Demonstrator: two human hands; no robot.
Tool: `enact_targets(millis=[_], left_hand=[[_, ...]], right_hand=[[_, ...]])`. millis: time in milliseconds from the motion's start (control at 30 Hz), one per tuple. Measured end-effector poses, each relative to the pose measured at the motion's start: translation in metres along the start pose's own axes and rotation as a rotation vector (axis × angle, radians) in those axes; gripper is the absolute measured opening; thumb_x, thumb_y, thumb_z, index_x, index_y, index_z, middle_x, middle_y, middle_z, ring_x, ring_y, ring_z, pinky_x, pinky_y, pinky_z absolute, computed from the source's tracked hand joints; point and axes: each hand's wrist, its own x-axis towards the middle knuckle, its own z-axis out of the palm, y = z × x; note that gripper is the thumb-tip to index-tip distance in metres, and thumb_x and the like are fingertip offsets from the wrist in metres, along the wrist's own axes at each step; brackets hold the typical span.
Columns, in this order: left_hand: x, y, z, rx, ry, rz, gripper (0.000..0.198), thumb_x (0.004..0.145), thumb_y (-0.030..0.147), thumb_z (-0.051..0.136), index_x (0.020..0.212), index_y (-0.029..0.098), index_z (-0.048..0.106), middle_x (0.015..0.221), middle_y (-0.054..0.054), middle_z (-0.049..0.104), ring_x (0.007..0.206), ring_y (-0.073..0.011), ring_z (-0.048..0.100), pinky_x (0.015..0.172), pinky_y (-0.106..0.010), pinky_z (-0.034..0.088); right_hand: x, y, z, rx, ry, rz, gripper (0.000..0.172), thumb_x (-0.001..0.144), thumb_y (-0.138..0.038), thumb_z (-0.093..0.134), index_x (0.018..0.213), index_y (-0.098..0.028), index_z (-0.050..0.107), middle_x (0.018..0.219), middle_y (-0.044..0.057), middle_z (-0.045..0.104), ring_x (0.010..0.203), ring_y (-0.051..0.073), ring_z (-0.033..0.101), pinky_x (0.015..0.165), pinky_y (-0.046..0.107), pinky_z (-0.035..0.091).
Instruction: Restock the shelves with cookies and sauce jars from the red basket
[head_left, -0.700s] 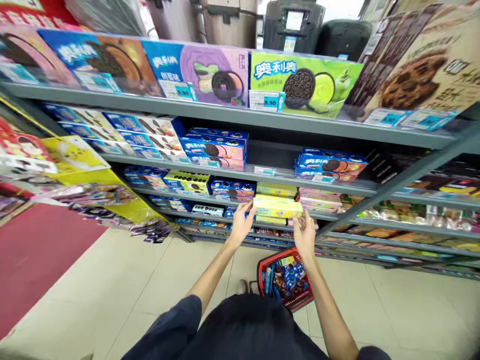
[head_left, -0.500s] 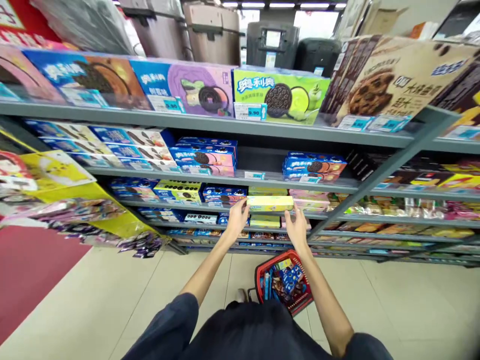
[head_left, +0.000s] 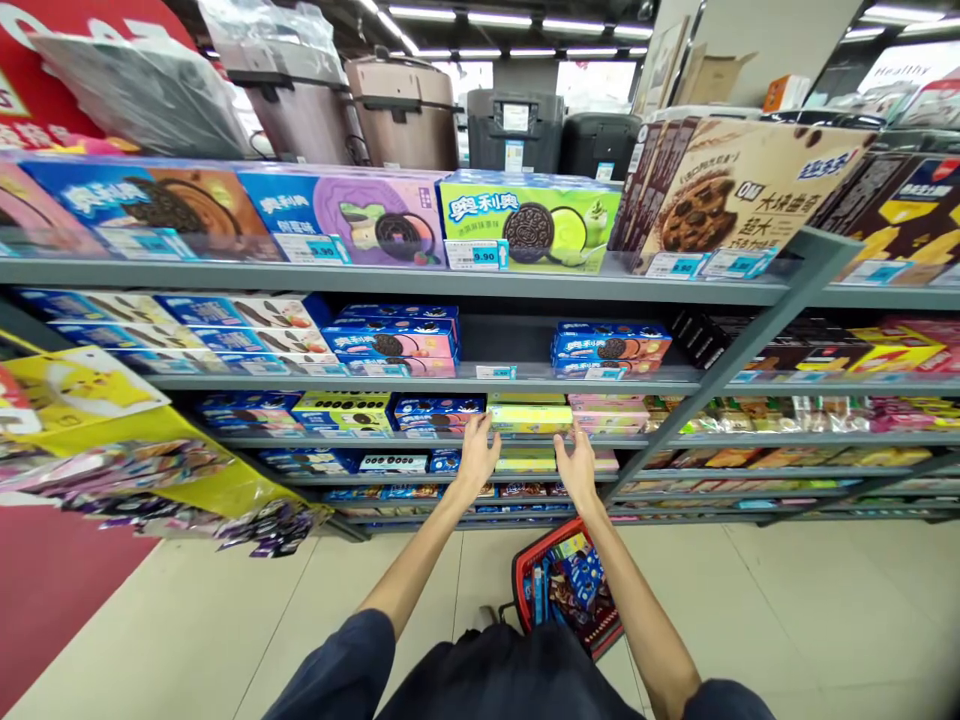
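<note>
At the shelf, a yellow box lies between both hands.

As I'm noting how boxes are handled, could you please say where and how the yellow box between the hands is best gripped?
The yellow box is probably best taken two-handed by its short ends, coming from the front: it is long, low and roughly level, with its long side facing outward.
</note>
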Motion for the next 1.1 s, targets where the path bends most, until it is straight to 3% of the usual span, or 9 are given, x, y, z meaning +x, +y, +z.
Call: enact_targets(millis=[233, 433, 567, 767, 967, 1100], left_hand=[[-0.009, -0.02, 0.021, 0.039, -0.011, 0.021, 0.046, 0.097, 0.019, 0.05, 0.142, 0.019, 0.061, 0.146, -0.017, 0.054, 0.138, -0.0316, 0.055, 0.115, -0.053, 0.053], [-0.012, -0.017, 0.023, 0.072, -0.014, 0.065, 0.049, 0.1, 0.017, 0.046, 0.148, 0.016, 0.052, 0.158, -0.022, 0.036, 0.137, -0.0286, 0.057, 0.107, -0.043, 0.058], [-0.013, -0.01, 0.02, 0.132, -0.03, 0.095, 0.056, 0.098, 0.014, 0.048, 0.154, 0.017, 0.044, 0.159, -0.021, 0.034, 0.145, -0.0305, 0.05, 0.113, -0.045, 0.054], [-0.008, 0.001, 0.01, 0.259, -0.078, 0.141, 0.062, 0.093, 0.006, 0.046, 0.155, 0.012, 0.044, 0.151, -0.024, 0.048, 0.149, -0.0366, 0.044, 0.122, -0.059, 0.042], [-0.006, 0.007, 0.006, 0.326, -0.114, 0.146, 0.062, 0.094, 0.009, 0.043, 0.156, 0.002, 0.041, 0.155, -0.029, 0.047, 0.152, -0.0392, 0.041, 0.124, -0.059, 0.039], [-0.007, 0.005, 0.007, 0.333, -0.126, 0.135, 0.066, 0.094, 0.009, 0.043, 0.159, 0.004, 0.037, 0.16, -0.027, 0.044, 0.156, -0.0373, 0.037, 0.127, -0.058, 0.036]], right_hand=[[-0.002, 0.015, 0.01, -0.078, 0.0, -0.045, 0.075, 0.101, -0.059, 0.046, 0.161, -0.013, 0.043, 0.152, 0.021, 0.058, 0.142, 0.034, 0.054, 0.12, 0.054, 0.044], [-0.003, 0.021, 0.019, -0.083, -0.008, -0.05, 0.08, 0.103, -0.063, 0.04, 0.165, -0.013, 0.034, 0.16, 0.022, 0.047, 0.148, 0.034, 0.048, 0.122, 0.054, 0.042], [-0.004, 0.021, 0.022, -0.075, -0.004, -0.04, 0.08, 0.102, -0.062, 0.041, 0.164, -0.012, 0.036, 0.165, 0.022, 0.037, 0.153, 0.033, 0.04, 0.124, 0.052, 0.039], [-0.003, 0.018, 0.023, -0.077, -0.032, 0.0, 0.08, 0.103, -0.06, 0.041, 0.166, -0.01, 0.033, 0.163, 0.024, 0.037, 0.153, 0.035, 0.04, 0.124, 0.053, 0.039], [-0.001, 0.018, 0.024, -0.082, -0.035, -0.006, 0.078, 0.103, -0.059, 0.039, 0.165, -0.011, 0.035, 0.162, 0.024, 0.037, 0.152, 0.035, 0.041, 0.124, 0.052, 0.039], [0.001, 0.018, 0.026, -0.075, -0.031, -0.019, 0.075, 0.103, -0.058, 0.04, 0.164, -0.014, 0.036, 0.161, 0.022, 0.038, 0.152, 0.034, 0.042, 0.123, 0.053, 0.041]])
